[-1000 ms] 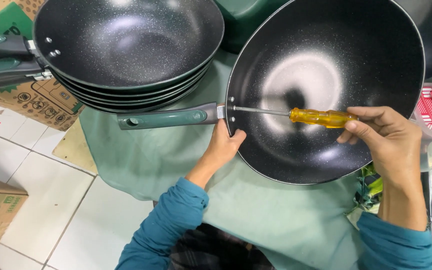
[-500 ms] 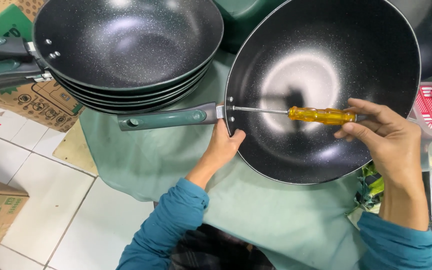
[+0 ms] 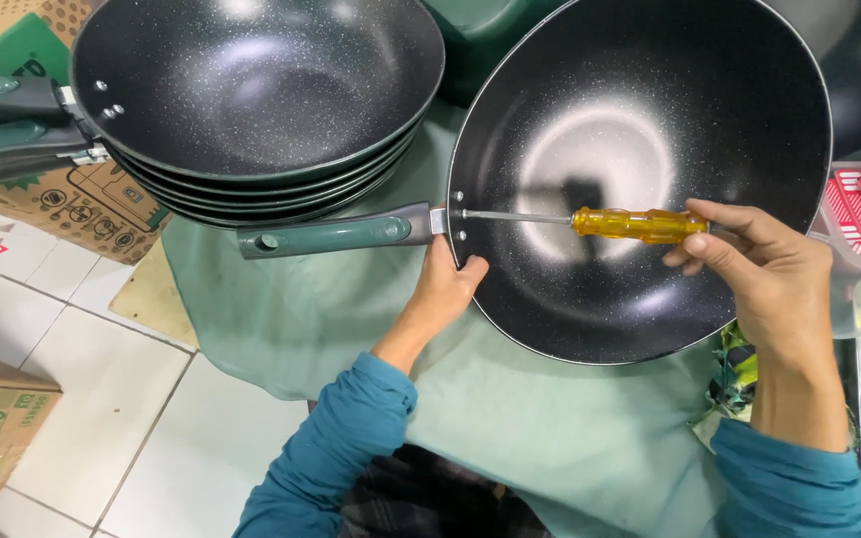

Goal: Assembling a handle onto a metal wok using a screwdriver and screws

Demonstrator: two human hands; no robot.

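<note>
Gripping the yellow handle of a screwdriver [image 3: 640, 224], the right hand [image 3: 764, 284] keeps its fingers clenched round it, tip set at the screws where the green handle [image 3: 336, 231] meets the black pan [image 3: 640, 169]. The left hand [image 3: 445, 289] grasps the pan's rim beside that joint. Resting tilted on the cloth-covered counter [image 3: 321, 319], the pan looks stiff, fairly heavy and slick inside; rim and handle seem the surest holds.

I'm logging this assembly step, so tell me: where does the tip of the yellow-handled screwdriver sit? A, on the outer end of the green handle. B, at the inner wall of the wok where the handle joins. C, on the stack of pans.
B: the right hand holds the screwdriver with its shaft reaching the wok's inner wall by the handle joint.
</note>
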